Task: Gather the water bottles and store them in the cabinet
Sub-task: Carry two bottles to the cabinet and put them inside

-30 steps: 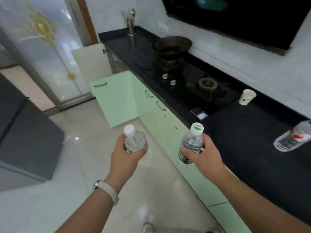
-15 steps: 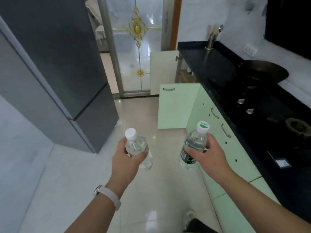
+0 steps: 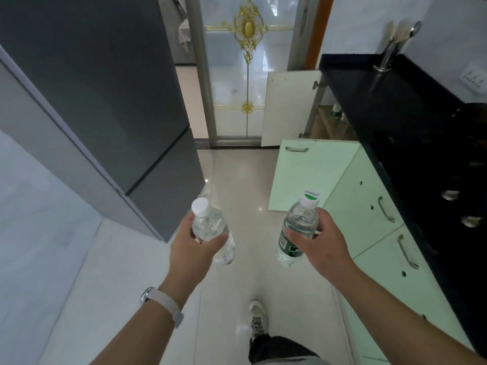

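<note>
My left hand (image 3: 193, 250) grips a clear water bottle with a white cap (image 3: 208, 225), held upright over the floor. In my right hand (image 3: 320, 246) is a second clear water bottle with a green-and-white cap and a green label (image 3: 299, 227). Both hands are level with each other, roughly a hand's width apart. Ahead on the right, a pale green cabinet door (image 3: 308, 175) stands swung open into the aisle. Beyond it a white cabinet door (image 3: 290, 106) is open too, showing a wooden shelf inside (image 3: 334, 125) with small items I cannot make out.
A dark grey refrigerator (image 3: 110, 101) fills the left side. A black countertop (image 3: 395, 106) with a utensil holder (image 3: 387, 56) runs along the right above green cabinets (image 3: 369, 214). A glass door with gold ornament (image 3: 247, 75) closes the far end. My shoe (image 3: 258, 320) is on the glossy floor.
My view has swung left, from the stove and counter to down the aisle toward the glass door. Both hands keep their bottles in the same grip.
</note>
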### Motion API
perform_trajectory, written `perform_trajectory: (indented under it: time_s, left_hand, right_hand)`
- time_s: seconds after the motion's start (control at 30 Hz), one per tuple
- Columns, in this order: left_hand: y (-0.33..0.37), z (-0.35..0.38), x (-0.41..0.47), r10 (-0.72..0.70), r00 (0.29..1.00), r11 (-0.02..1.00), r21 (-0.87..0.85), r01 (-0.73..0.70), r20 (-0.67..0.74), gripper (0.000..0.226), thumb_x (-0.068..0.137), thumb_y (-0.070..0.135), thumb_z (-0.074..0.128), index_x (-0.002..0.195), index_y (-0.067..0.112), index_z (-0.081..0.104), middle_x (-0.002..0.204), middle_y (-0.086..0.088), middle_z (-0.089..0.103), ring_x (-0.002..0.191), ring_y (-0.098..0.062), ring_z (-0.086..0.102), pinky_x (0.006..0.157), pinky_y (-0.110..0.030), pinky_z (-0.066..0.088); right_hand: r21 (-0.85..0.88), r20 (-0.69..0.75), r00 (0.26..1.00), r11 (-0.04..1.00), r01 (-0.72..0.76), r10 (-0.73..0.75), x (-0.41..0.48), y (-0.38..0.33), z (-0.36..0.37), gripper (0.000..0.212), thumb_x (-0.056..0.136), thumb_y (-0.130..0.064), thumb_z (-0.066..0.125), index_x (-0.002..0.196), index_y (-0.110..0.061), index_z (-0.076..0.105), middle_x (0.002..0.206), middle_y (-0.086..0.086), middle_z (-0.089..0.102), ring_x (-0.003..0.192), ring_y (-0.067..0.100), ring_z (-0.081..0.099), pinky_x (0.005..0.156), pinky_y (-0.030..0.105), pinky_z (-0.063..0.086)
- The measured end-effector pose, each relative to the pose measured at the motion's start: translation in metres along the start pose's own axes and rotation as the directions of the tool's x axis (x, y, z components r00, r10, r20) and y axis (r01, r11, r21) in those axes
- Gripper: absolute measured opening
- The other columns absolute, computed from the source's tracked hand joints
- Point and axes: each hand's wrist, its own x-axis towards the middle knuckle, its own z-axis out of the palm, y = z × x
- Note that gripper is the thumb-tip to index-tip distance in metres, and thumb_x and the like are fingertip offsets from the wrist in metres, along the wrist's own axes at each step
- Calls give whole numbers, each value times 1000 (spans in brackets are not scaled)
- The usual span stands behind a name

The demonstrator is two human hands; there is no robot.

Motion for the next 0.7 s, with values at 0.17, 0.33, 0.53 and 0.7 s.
perform_trajectory:
  time_s: [0.17,0.33,0.53,0.7]
  left_hand:
    - [30,18,79,2,1000,998,57,-2,0,60,73,21,89,124,30,60,106,14,70,91,0,66,82,-28,52]
    - [54,26,136,35,999,998,57,-33,-21,62,73,20,89,126,30,59,107,13,70,95,-4,67,83,-25,52]
    - [68,27,196,52,998,997,59,-50,-30,62,74,19,88,127,30,58,108,14,69,95,-4,66,79,-23,50]
    - [63,26,260,54,999,997,52,-54,9,60,74,19,88,126,28,59,106,14,69,92,0,66,77,-19,48]
  right_hand:
    - [13,-3,1000,1000,8,-8,85,-17,3,44,71,-27,85,102,-41,56,93,-18,68,82,-3,64,78,29,53]
    - [17,-6,998,998,66,-66,149,-47,8,45,74,-26,84,106,-37,54,96,-15,66,88,2,63,80,31,52]
    - [36,-29,998,998,54,-53,205,-71,17,41,74,-29,82,104,-37,55,95,-13,66,87,6,64,81,33,54]
    - [34,-65,998,999,29,-27,256,-87,42,47,74,-28,82,113,-32,56,97,-14,67,86,2,64,74,25,50]
